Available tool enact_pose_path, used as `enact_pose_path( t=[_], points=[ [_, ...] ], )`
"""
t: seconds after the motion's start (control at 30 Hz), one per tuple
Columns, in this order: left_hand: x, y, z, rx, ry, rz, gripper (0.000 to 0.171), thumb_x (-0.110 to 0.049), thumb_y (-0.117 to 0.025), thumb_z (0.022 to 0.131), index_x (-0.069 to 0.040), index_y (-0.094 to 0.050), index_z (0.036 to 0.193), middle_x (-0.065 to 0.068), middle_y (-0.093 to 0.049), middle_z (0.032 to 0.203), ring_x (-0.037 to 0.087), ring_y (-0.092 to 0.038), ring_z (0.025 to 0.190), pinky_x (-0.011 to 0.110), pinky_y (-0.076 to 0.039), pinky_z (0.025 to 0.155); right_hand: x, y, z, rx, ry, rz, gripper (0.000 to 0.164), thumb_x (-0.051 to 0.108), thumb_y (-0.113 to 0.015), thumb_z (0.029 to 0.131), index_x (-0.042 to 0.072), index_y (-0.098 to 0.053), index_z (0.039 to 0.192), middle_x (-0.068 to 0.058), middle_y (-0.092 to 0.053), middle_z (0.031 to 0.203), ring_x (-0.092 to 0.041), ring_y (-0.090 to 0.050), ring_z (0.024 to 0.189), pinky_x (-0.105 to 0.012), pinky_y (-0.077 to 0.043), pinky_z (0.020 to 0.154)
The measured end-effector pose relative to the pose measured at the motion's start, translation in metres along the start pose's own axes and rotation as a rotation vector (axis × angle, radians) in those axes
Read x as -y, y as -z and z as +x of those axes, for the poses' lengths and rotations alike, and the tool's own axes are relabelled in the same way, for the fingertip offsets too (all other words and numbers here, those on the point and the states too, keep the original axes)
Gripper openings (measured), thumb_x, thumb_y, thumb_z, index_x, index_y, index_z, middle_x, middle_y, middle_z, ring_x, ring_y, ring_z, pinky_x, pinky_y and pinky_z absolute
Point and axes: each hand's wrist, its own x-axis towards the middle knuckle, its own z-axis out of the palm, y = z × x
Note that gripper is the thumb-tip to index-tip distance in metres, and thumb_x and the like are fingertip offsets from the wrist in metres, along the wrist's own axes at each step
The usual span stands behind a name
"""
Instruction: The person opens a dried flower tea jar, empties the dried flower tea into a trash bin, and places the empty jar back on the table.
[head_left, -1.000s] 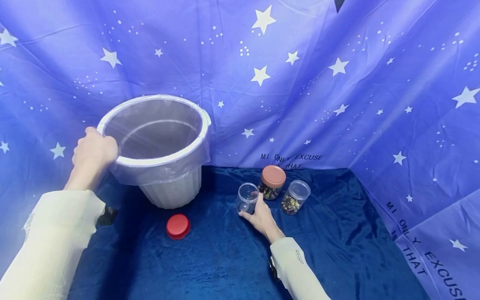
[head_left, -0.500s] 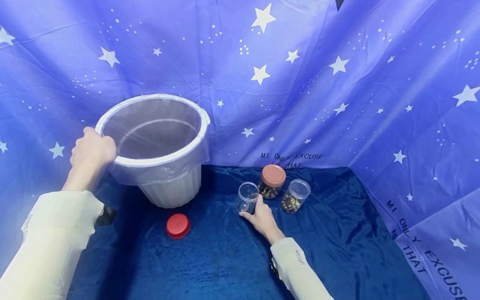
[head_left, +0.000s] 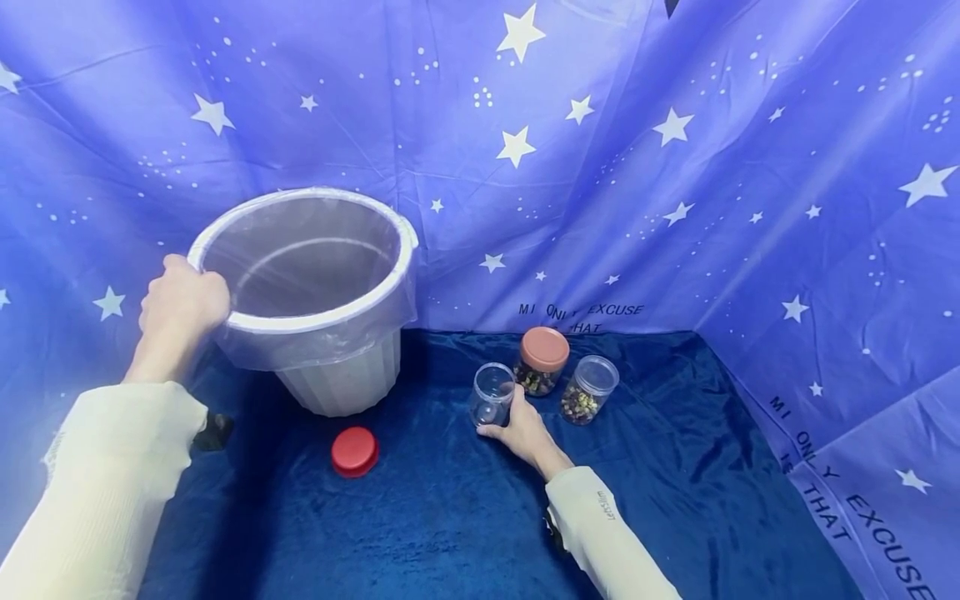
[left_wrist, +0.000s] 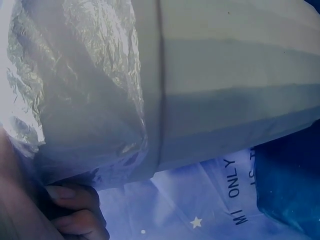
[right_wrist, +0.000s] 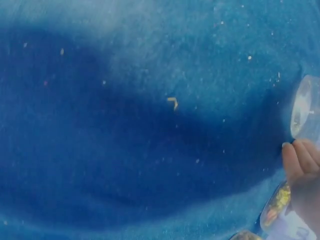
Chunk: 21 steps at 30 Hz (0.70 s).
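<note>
Honestly, little has changed over the last second: the whole scene slides slightly as the wearer's head turns, and only the right forearm swings a touch outward. Both hands keep their holds, so I'd judge the work is at a pause, with nothing lifted or let go.

Leftmost, the left hand (head_left: 183, 298) holds the rim of a white bin (head_left: 352, 383) between its eight and nine o'clock, the grip narrow, fingers curled round the edge. A see-through liner (head_left: 300, 346) folds down over the rim. I can't tell whether the bin's base sits flat on the blue cloth (head_left: 420, 517).

Just off the bin's foot, towards six o'clock, lies a red lid (head_left: 355, 450), untouched and in the same spot as a second ago. From it, roughly at two, a clear jar (head_left: 491, 404) stands near upright and looks empty. The right hand (head_left: 525, 433) comes in from its four o'clock, its grip close about the jar's side, thumb near the jar's six.

Beyond, at the clear jar's two o'clock, is an orange-lidded jar (head_left: 545, 348); at its three, a bit farther off, a clear-topped jar (head_left: 581, 404) holding mixed small bits. Neither has moved.
</note>
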Motion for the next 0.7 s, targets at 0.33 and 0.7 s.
enact_pose_path(
  t=[0.33, 0.7],
  points=[
    [0.002, -0.002, -0.003, -0.012, 0.005, -0.040, 0.063, -0.028, -0.021, 0.096, 0.016, -0.019, 0.141, 0.045, -0.037, 0.135, 0.064, -0.036, 0.122, 0.068, -0.034, 0.094, -0.003, 0.007, 0.000, 0.069, 0.040, 0.047, 0.089, 0.021, -0.084, 0.077, 0.002, -0.031, 0.145, -0.025, -0.057, 0.133, -0.039, -0.056, 0.125, -0.053, -0.042, 0.106],
    [0.004, -0.005, -0.005, -0.035, 0.001, -0.124, 0.067, -0.030, -0.021, 0.097, 0.011, -0.014, 0.149, 0.044, -0.034, 0.142, 0.063, -0.034, 0.128, 0.068, -0.032, 0.100, -0.003, 0.013, -0.002, 0.063, 0.075, 0.098, 0.076, -0.004, -0.075, 0.077, 0.000, -0.035, 0.141, -0.029, -0.056, 0.135, -0.039, -0.060, 0.123, -0.051, -0.045, 0.105]
  ],
)
